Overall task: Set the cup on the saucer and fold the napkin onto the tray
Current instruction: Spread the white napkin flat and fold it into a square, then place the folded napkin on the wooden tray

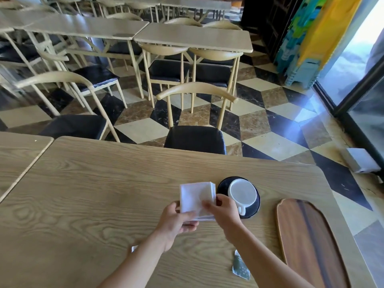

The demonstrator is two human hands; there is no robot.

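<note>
A white cup [242,191] stands on a dark saucer [223,187] on the wooden table, its handle pointing toward me. Just left of the saucer is a white napkin [194,194], folded into a thick square. My left hand [178,220] grips the napkin's near left corner. My right hand [223,213] pinches its near right edge, with fingers lying over the cloth. A dark wooden tray [309,242] with nothing on it lies at the right, apart from the saucer.
A small green patterned packet [240,267] lies on the table [83,204] near my right forearm. A bit of white paper [134,248] shows by my left forearm. A chair [195,138] faces the table's far edge. The table's right edge runs just beyond the tray.
</note>
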